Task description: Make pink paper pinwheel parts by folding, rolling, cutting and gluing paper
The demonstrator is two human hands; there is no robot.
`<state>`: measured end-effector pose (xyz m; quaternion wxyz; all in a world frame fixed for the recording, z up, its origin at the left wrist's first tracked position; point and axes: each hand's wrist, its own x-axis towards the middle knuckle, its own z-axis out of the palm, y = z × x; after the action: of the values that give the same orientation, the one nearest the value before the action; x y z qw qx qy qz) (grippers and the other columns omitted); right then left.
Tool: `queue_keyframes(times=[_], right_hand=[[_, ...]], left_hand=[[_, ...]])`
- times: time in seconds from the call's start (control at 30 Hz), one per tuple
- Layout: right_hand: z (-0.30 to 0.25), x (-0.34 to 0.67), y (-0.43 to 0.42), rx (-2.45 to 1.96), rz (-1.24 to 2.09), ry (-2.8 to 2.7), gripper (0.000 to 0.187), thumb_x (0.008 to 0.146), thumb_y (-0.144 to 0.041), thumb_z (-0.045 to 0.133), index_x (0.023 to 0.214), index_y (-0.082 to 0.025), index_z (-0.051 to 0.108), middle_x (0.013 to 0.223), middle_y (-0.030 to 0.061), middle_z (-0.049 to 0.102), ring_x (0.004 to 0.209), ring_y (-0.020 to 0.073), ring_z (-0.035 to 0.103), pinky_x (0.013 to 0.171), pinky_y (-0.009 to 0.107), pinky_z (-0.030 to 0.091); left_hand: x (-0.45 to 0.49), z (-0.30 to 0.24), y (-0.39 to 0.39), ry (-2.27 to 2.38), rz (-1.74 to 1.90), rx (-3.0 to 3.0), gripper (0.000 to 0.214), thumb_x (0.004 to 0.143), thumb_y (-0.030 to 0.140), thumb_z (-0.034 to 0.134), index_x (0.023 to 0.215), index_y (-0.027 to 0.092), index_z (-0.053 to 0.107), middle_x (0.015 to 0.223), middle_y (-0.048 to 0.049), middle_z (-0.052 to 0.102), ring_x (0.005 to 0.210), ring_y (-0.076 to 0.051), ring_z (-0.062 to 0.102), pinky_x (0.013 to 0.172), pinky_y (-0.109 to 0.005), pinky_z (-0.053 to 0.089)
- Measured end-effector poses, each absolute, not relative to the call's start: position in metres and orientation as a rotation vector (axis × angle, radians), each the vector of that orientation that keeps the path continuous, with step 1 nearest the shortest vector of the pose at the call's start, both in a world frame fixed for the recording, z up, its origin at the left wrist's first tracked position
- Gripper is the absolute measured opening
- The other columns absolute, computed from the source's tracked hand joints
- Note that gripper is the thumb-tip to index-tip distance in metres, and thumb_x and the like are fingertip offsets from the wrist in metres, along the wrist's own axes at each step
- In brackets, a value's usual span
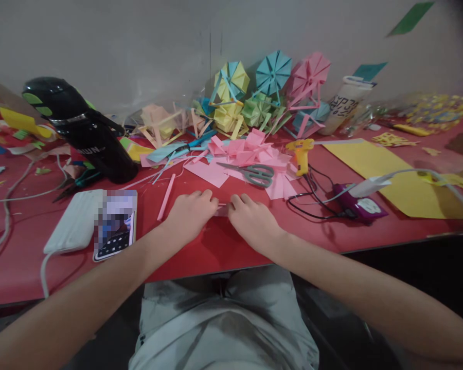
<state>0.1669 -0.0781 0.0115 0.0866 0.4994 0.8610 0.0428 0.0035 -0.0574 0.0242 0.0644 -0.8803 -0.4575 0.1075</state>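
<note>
A small piece of pink paper (pixel 221 209) lies flat on the red table, mostly hidden under my fingers. My left hand (pixel 193 211) is closed on its left end, fingertips curled down. At the other end my right hand (pixel 253 222) is curled over the same paper, close beside the left. To the left of my left hand rests a thin rolled pink paper stick (pixel 166 198). Just beyond both hands are grey-handled scissors (pixel 257 174), lying on loose pink sheets and a heap of folded pink paper pieces (pixel 245 149).
A yellow glue gun (pixel 301 154) stands right of the scissors, its black cord running to a purple power socket (pixel 360 204). Yellow sheets (pixel 416 190) lie beyond. Folded paper wheels (pixel 273 74) line the wall. At left are a black flask (pixel 92 139), a phone (pixel 118 226) and a white power bank (pixel 75 221).
</note>
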Motion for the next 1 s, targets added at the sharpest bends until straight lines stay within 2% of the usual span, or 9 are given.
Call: queue_keyframes(times=[0.23, 0.47, 0.7, 0.87, 1.0], right_hand=[[0.003, 0.177, -0.085, 1.499, 0.137, 2.597, 0.038, 0.097, -0.006, 0.036, 0.122, -0.008, 0.064, 0.118, 0.0185, 0.061, 0.108, 0.028, 0.059, 0.076, 0.033, 0.059], [-0.004, 0.181, -0.089, 1.553, 0.086, 2.624, 0.045, 0.098, -0.007, 0.034, 0.137, -0.007, 0.055, 0.129, 0.0189, 0.058, 0.116, 0.0261, 0.057, 0.087, 0.032, 0.057], [0.018, 0.182, -0.069, 1.511, -0.081, 2.588, 0.037, 0.095, -0.005, 0.038, 0.111, -0.014, 0.07, 0.115, 0.015, 0.065, 0.106, 0.0243, 0.063, 0.075, 0.029, 0.051], [0.03, 0.189, -0.036, 1.435, -0.371, 2.69, 0.033, 0.087, -0.003, 0.048, 0.107, -0.014, 0.071, 0.108, 0.0112, 0.071, 0.099, 0.0194, 0.065, 0.078, 0.026, 0.045], [0.039, 0.191, -0.007, 1.367, -0.646, 2.541, 0.03, 0.079, -0.006, 0.058, 0.103, -0.014, 0.073, 0.103, 0.0081, 0.075, 0.089, 0.0167, 0.066, 0.069, 0.023, 0.043]], left_hand=[[0.004, 0.014, -0.065, -1.422, 0.276, -2.592, 0.025, 0.091, 0.003, 0.047, 0.098, 0.013, 0.069, 0.098, -0.0122, 0.066, 0.088, -0.028, 0.069, 0.058, -0.032, 0.049], [0.001, 0.004, -0.081, -1.468, 0.195, -2.539, 0.031, 0.093, 0.005, 0.045, 0.114, 0.011, 0.068, 0.107, -0.0126, 0.068, 0.089, -0.025, 0.069, 0.062, -0.032, 0.052], [0.003, 0.017, -0.069, -1.467, 0.286, -2.615, 0.025, 0.091, 0.005, 0.047, 0.097, 0.014, 0.07, 0.096, -0.0105, 0.068, 0.09, -0.027, 0.07, 0.064, -0.033, 0.052], [0.0, 0.027, -0.053, -1.443, 0.26, -2.696, 0.029, 0.088, 0.003, 0.046, 0.103, 0.015, 0.067, 0.099, -0.0095, 0.068, 0.093, -0.026, 0.07, 0.064, -0.03, 0.048], [-0.003, 0.033, -0.038, -1.565, 0.24, -2.797, 0.025, 0.086, 0.004, 0.047, 0.094, 0.019, 0.066, 0.099, -0.0071, 0.07, 0.094, -0.024, 0.068, 0.062, -0.027, 0.043]])
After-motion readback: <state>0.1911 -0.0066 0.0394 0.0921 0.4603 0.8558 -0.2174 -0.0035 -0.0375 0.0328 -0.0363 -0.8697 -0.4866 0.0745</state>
